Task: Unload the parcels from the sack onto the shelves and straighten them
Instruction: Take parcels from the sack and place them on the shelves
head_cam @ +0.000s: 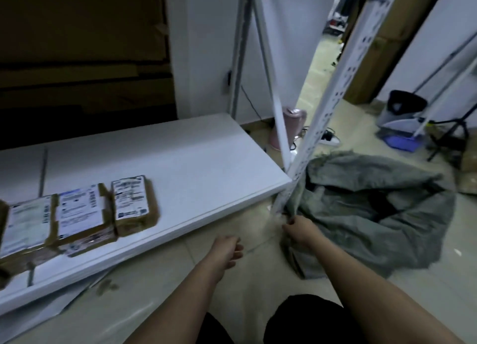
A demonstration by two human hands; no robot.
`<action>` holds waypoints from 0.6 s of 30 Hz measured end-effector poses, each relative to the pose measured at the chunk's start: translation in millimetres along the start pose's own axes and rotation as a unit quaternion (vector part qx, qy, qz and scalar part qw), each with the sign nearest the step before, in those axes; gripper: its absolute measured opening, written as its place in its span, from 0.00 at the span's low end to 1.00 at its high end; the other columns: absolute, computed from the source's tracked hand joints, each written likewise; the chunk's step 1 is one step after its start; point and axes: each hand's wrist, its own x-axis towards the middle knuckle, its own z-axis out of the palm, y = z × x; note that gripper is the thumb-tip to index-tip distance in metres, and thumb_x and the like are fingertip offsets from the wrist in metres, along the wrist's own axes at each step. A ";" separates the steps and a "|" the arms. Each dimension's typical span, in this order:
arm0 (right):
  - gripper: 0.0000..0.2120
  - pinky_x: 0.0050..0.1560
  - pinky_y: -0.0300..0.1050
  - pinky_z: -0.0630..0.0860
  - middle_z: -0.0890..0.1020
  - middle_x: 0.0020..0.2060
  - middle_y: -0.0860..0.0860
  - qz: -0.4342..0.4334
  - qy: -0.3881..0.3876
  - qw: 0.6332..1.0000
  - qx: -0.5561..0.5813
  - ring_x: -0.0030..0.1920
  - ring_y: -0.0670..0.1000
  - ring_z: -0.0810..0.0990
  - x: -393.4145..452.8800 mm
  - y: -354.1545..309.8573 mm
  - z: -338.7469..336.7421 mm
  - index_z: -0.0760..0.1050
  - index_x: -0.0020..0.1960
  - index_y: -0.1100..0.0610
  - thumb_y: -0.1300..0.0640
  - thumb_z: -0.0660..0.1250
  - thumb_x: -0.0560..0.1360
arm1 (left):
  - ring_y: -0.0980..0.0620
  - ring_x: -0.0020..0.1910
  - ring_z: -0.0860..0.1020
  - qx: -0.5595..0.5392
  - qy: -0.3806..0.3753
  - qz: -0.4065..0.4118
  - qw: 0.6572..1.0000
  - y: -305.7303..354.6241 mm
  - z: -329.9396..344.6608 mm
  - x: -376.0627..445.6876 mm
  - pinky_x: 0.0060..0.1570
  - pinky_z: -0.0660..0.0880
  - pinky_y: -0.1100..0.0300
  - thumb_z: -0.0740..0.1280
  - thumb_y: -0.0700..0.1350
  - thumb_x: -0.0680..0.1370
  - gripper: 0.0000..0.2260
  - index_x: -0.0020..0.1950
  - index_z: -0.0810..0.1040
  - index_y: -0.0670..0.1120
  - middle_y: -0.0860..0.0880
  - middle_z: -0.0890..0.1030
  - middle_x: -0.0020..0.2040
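Note:
A grey fabric sack (pixel 366 212) lies slumped on the floor to the right of the shelf's front post, its mouth gaping dark. My right hand (pixel 300 231) grips the sack's near edge beside the post. My left hand (pixel 228 248) hangs over the floor in front of the shelf with fingers loosely curled and holds nothing. On the low white shelf (pixel 196 168), several brown parcels with white labels lie side by side at the left: the rightmost parcel (pixel 134 207), a middle parcel (pixel 82 214) and a left parcel (pixel 28 227).
The white perforated shelf post (pixel 333 103) rises between shelf and sack, with a diagonal brace (pixel 271 85) behind. A pink container (pixel 293 127) stands on the floor past the shelf end. At the right are a dustpan and broom (pixel 402 127). Cardboard fills the upper left.

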 end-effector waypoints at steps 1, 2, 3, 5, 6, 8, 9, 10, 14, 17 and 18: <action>0.12 0.45 0.45 0.71 0.80 0.51 0.56 0.019 0.015 0.999 -0.024 0.51 0.58 0.79 3.6 17.0 -6.0 0.75 0.50 0.57 0.49 0.60 0.78 | 0.54 0.37 0.76 0.008 -0.009 0.001 1.000 2.6 12.8 3.6 0.37 0.67 0.63 0.58 0.44 0.81 0.07 0.55 0.74 0.45 0.46 0.78 0.48; 0.12 0.46 0.46 0.71 0.80 0.52 0.56 0.036 0.025 0.998 -0.035 0.52 0.58 0.79 10.8 34.0 -12.7 0.73 0.48 0.56 0.48 0.60 0.77 | 0.54 0.37 0.76 0.015 -0.016 0.000 1.000 5.6 27.6 10.5 0.37 0.67 0.63 0.58 0.44 0.81 0.07 0.56 0.74 0.45 0.46 0.78 0.48; 0.12 0.48 0.47 0.72 0.79 0.54 0.56 0.053 0.032 0.997 -0.042 0.54 0.58 0.78 17.1 47.3 -18.6 0.72 0.49 0.55 0.47 0.60 0.77 | 0.54 0.37 0.76 0.022 -0.022 -0.001 1.000 9.9 40.1 15.4 0.37 0.67 0.63 0.58 0.44 0.81 0.07 0.55 0.74 0.46 0.47 0.78 0.48; 0.15 0.54 0.49 0.73 0.77 0.59 0.57 0.058 0.053 0.994 -0.074 0.58 0.59 0.76 35.7 71.6 -31.2 0.71 0.56 0.57 0.46 0.60 0.78 | 0.55 0.35 0.75 0.035 -0.028 -0.003 0.999 18.4 66.2 29.1 0.36 0.66 0.63 0.58 0.44 0.81 0.06 0.54 0.73 0.46 0.48 0.77 0.46; 0.17 0.56 0.50 0.72 0.75 0.61 0.58 0.049 0.073 0.992 -0.094 0.60 0.59 0.75 47.4 83.7 -37.4 0.71 0.59 0.58 0.46 0.60 0.78 | 0.55 0.34 0.74 0.043 -0.029 -0.001 0.999 21.7 79.4 37.6 0.35 0.65 0.64 0.58 0.44 0.81 0.05 0.51 0.73 0.47 0.48 0.77 0.43; 0.20 0.61 0.51 0.70 0.73 0.63 0.58 0.024 0.116 0.983 -0.137 0.63 0.59 0.72 76.2 107.2 -51.8 0.70 0.63 0.58 0.46 0.60 0.78 | 0.55 0.32 0.71 0.062 -0.030 0.003 0.998 30.8 108.9 57.0 0.32 0.62 0.64 0.58 0.43 0.81 0.06 0.46 0.72 0.48 0.50 0.74 0.38; 0.21 0.62 0.52 0.68 0.72 0.63 0.57 0.017 0.123 0.980 -0.155 0.64 0.59 0.71 90.3 117.0 -57.2 0.69 0.64 0.58 0.45 0.59 0.78 | 0.55 0.31 0.70 0.079 -0.033 0.010 0.996 35.2 121.1 63.7 0.31 0.60 0.64 0.58 0.43 0.81 0.06 0.44 0.71 0.48 0.49 0.73 0.37; 0.22 0.63 0.53 0.67 0.71 0.64 0.57 0.015 0.119 0.979 -0.166 0.65 0.58 0.69 108.9 128.2 -63.4 0.69 0.65 0.57 0.44 0.58 0.78 | 0.55 0.31 0.70 0.101 -0.034 0.019 0.994 37.9 136.5 76.0 0.30 0.60 0.64 0.58 0.43 0.80 0.07 0.43 0.70 0.48 0.49 0.72 0.37; 0.25 0.67 0.55 0.62 0.69 0.69 0.57 0.025 0.060 0.982 -0.176 0.70 0.58 0.65 171.5 167.6 -75.4 0.66 0.69 0.57 0.42 0.52 0.81 | 0.49 0.39 0.76 0.209 -0.048 0.055 0.975 41.5 188.7 112.7 0.34 0.66 0.62 0.59 0.41 0.79 0.07 0.41 0.73 0.47 0.42 0.76 0.41; 0.27 0.71 0.55 0.58 0.62 0.75 0.56 0.044 -0.005 0.986 -0.160 0.74 0.57 0.59 206.0 193.2 -77.1 0.60 0.75 0.56 0.42 0.49 0.81 | 0.49 0.50 0.77 0.274 -0.080 0.070 0.956 36.6 222.4 141.2 0.45 0.70 0.62 0.64 0.39 0.76 0.10 0.57 0.76 0.40 0.41 0.79 0.52; 0.28 0.71 0.54 0.58 0.60 0.76 0.56 0.053 -0.029 0.987 -0.149 0.75 0.58 0.59 212.7 199.5 -76.3 0.57 0.77 0.56 0.43 0.48 0.81 | 0.49 0.51 0.77 0.282 -0.089 0.066 0.953 35.0 230.5 147.8 0.47 0.71 0.63 0.64 0.38 0.76 0.11 0.58 0.76 0.40 0.41 0.80 0.54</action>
